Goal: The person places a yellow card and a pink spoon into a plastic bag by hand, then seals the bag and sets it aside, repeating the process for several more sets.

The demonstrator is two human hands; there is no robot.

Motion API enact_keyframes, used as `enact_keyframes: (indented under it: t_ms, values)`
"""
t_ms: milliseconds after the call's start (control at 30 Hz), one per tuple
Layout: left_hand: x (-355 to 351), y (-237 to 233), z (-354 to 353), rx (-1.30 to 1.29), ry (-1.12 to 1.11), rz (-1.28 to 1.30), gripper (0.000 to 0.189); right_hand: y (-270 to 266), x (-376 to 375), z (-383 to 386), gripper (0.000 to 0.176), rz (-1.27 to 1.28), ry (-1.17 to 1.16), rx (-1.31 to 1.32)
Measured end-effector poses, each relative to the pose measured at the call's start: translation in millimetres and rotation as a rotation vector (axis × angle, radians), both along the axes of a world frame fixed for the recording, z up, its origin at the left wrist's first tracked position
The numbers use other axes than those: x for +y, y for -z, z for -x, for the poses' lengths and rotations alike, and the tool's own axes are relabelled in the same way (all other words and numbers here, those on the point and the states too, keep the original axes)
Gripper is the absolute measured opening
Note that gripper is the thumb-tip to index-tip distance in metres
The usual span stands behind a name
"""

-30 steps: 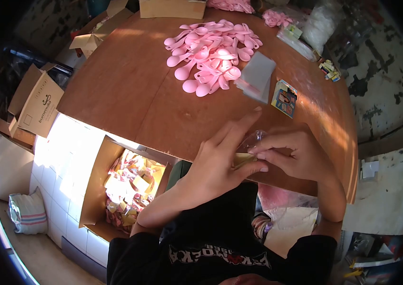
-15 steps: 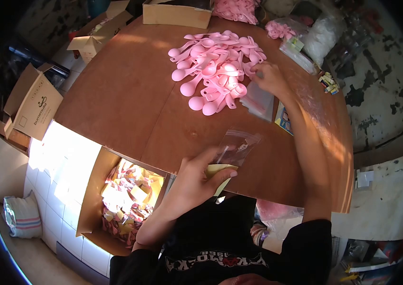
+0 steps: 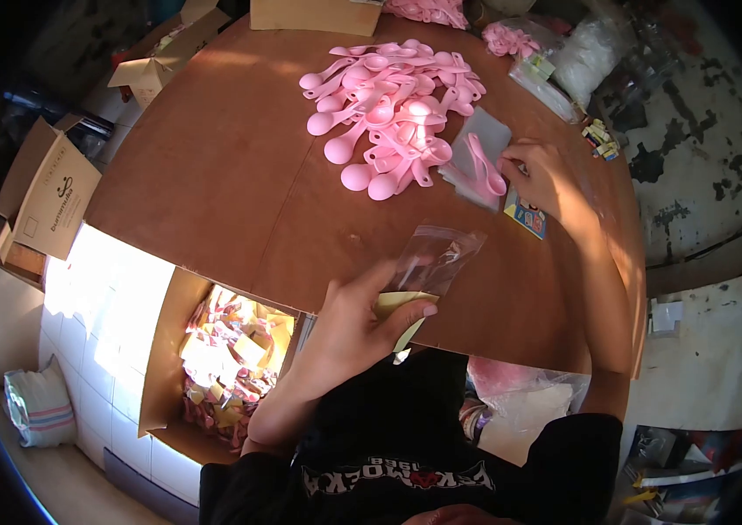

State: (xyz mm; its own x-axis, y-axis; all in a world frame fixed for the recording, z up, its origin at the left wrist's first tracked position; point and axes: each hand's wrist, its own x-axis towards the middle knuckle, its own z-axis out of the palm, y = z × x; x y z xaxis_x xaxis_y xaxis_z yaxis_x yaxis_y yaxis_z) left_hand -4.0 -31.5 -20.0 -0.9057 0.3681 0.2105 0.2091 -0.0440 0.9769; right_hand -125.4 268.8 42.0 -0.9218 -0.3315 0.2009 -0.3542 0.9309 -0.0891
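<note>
Our left hand [image 3: 362, 319] is half closed: thumb and fingers pinch a yellow card [image 3: 399, 304] and the near end of a clear bag [image 3: 437, 256] at the 6 o'clock edge of the worktop [image 3: 239, 175]. The bag lies flat, and its long axis points toward 1 o'clock. Our right hand [image 3: 548, 178], at 2 o'clock, grips with narrow fingers a pink spoon [image 3: 485, 164] over a stack of bags [image 3: 492, 124]. The spoon runs from 11 to 5 o'clock. We cannot tell which end the fingers hold. The content of the bag is hard to make out.
</note>
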Motion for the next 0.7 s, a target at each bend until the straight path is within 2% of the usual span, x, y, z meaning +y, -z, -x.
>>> enact_keyframes:
  t_ms: [33, 133, 333, 400, 467, 533, 567, 633, 700]
  values:
    - [1.5, -0.1, -1.7, 0.024, 0.004, 0.015, 0.043, 1.3, -1.2, 3.7, 0.020, 0.115, 0.004, 0.031]
    - [3.9, -5.4, -10.7, 0.003, 0.011, 0.016, 0.042, 21.0, 6.1, 30.0, 0.022, 0.131, 0.063, 0.000]
    - [8.9, -6.9, -22.6, 0.034, -0.007, 0.034, 0.050, 30.5, -1.0, 56.2, 0.030, -0.062, 0.175, -0.133]
    - [14.5, -15.4, -24.8, 0.013, 0.006, 0.045, 0.040, 43.4, 11.5, 58.6, 0.031, -0.086, 0.024, 0.164]
    - [19.3, -15.0, -22.5, 0.042, 0.012, 0.060, 0.040, 42.4, 20.4, 57.3, 0.036, -0.059, 0.067, 0.163]
    - [24.7, -14.9, -19.6, 0.029, 0.019, 0.037, 0.042, 25.5, 13.7, 31.5, 0.041, 0.196, 0.201, 0.116]
    - [26.8, -12.9, -19.2, 0.030, 0.015, 0.040, 0.042, 16.2, 11.1, 14.5, 0.041, 0.199, 0.196, 0.116]
    - [33.0, -7.9, -13.9, -0.084, 0.043, -0.025, 0.042, -9.1, 7.3, -23.0, 0.050, 0.626, 0.213, -0.106]
    - [40.3, -1.3, -10.2, -0.084, 0.046, -0.058, 0.042, -23.4, -2.7, -61.0, 0.054, 0.895, 0.181, 0.011]
